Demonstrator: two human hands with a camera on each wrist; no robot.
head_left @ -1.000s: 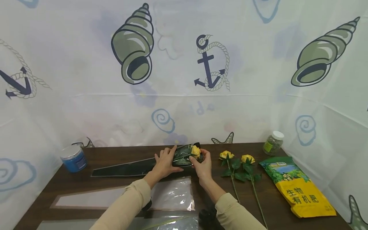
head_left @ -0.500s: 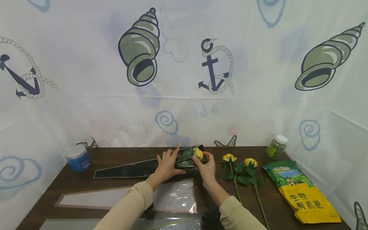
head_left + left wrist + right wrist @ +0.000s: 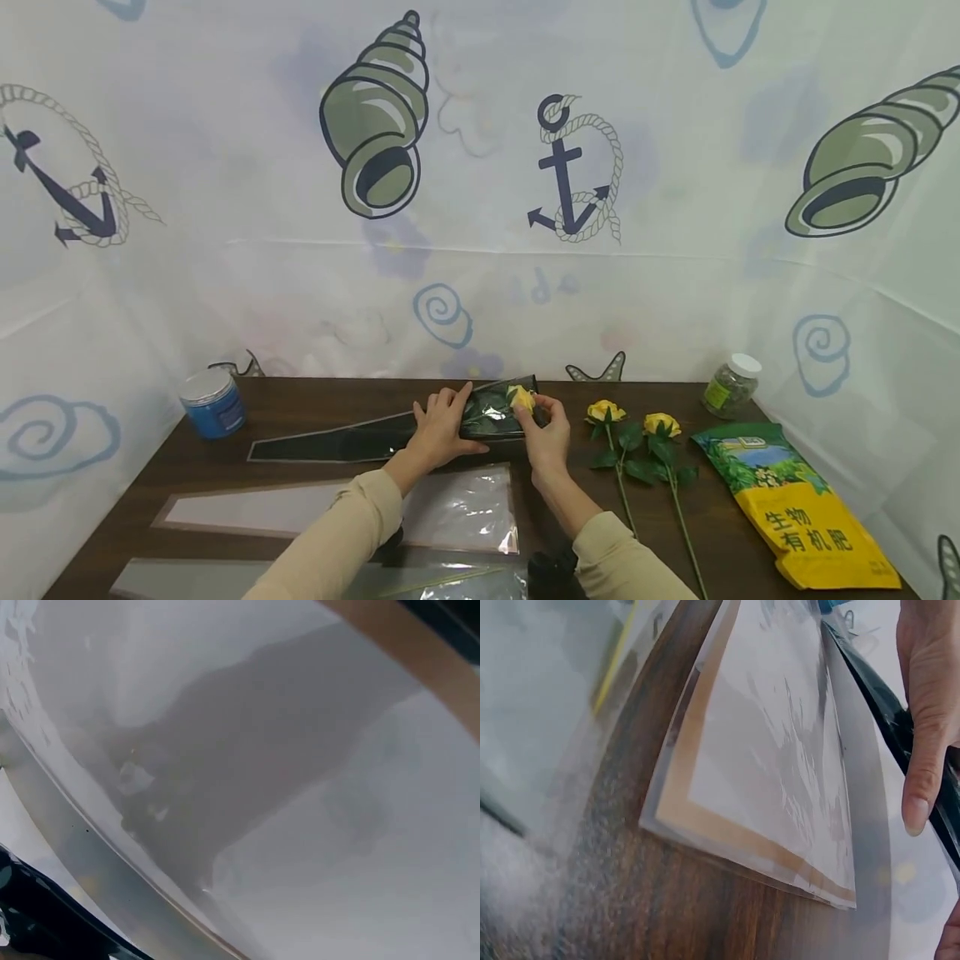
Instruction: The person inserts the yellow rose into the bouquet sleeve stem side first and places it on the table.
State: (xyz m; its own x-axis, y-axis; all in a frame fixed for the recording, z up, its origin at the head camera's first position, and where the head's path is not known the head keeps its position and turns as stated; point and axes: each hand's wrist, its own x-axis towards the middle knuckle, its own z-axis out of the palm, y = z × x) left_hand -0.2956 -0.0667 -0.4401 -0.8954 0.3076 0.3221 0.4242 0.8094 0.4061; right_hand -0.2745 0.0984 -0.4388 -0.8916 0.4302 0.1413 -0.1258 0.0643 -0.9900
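A black flower sleeve, tapering to the left, lies near the table's back edge. In its wide end sits a yellow rose, its bloom at the sleeve's mouth. My left hand rests on the sleeve, fingers spread and thumb pointing right. At the mouth my right hand pinches the rose, thumb in front of the bloom. The right wrist view shows the right thumb lying along the dark sleeve. In the left wrist view, the left hand is out of sight.
Two yellow roses with long stems lie to the right. Farther right are a fertilizer bag and a lidded jar. A blue tub stands at left. White clear-fronted sleeves and grey sleeves lie in front.
The right thumb has shifted onto the front of the rose bloom. The left hand stays on the sleeve. The head view has shifted slightly.
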